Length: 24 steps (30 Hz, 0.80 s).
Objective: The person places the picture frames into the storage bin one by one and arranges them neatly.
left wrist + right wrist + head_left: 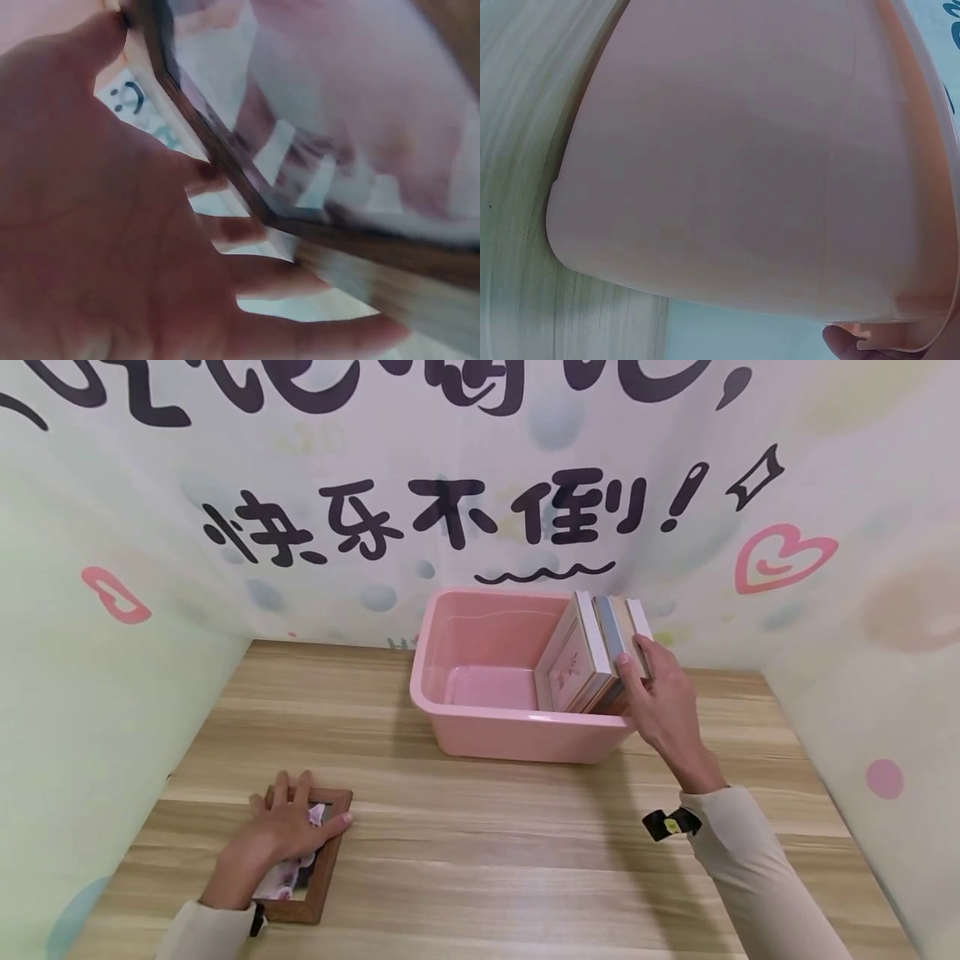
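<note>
On the table, a brown wooden picture frame (326,868) with a photo under its glass lies beneath my left hand (288,831). That hand's thumb is at the frame's right edge and its fingers reach the far and left edges. In the left wrist view, the glass (360,112) reflects the fingers. A pink plastic bin (517,735) holds several picture frames (573,660) standing on edge at its right end, leaning slightly. My right hand (663,697) reaches over the bin's front right corner and pinches the rightmost frames at their top. Its fingertips are partly hidden behind them.
The bin stands at the back of the wood-grain table (480,843), close to a printed cloth wall (360,602). More cloth walls rise at left and right. In the right wrist view, the bin's side wall (705,165) fills most of the picture.
</note>
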### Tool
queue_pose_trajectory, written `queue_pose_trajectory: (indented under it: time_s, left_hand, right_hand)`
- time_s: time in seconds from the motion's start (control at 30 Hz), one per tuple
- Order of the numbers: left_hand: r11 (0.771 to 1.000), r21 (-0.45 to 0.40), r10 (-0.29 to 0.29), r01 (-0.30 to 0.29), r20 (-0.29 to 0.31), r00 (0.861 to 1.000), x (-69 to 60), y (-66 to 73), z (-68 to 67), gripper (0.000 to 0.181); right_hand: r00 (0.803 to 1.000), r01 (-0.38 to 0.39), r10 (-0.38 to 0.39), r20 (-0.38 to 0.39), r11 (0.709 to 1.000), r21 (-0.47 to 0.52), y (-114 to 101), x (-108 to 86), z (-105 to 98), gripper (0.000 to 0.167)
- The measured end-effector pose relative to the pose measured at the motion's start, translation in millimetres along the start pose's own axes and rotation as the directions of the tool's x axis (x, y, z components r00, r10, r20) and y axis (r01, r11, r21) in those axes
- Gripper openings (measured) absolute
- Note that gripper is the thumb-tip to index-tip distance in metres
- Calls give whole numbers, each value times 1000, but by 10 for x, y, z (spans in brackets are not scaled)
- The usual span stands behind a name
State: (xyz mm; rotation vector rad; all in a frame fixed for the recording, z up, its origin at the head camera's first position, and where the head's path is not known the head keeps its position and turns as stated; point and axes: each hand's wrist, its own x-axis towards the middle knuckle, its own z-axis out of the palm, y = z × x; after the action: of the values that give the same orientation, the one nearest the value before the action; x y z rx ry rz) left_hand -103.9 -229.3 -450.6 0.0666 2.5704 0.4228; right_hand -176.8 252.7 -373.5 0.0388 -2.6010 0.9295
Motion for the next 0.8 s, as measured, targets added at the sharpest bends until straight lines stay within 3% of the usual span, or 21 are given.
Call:
queue_pose_trajectory:
  time_s: [0.17,0.27,0.37,0.47,0.57,0.8]
  left_hand:
    - [999,43,7,-5,-49,999,-26,94,2,107]
    - [998,51,-17,21,-79,997,-8,114,5,99]
    - [998,33,-51,55,-100,994,11,115,-7,96]
    - [1000,4,-29,30,-143,989,17,125,-48,97]
    - [999,-26,21,-28,-217,976,9,176,-130,98]
    - [986,-68,116,-150,-358,926,25,410,-456,93]
  right_hand:
    - [1000,1,-1,-4,1000,0,6,1,3,59]
    - [1000,-2,2,-3,1000,3,9,3,6,59]
    - [1000,-1,1,-3,1000,8,7,8,9,58]
    - [1000,2,-1,-3,1000,10,3,10,10,58]
    - [1000,-1,1,-4,1000,11,-2,6,7,58]
    - [1000,-8,8,1,1000,12,-6,6,6,58]
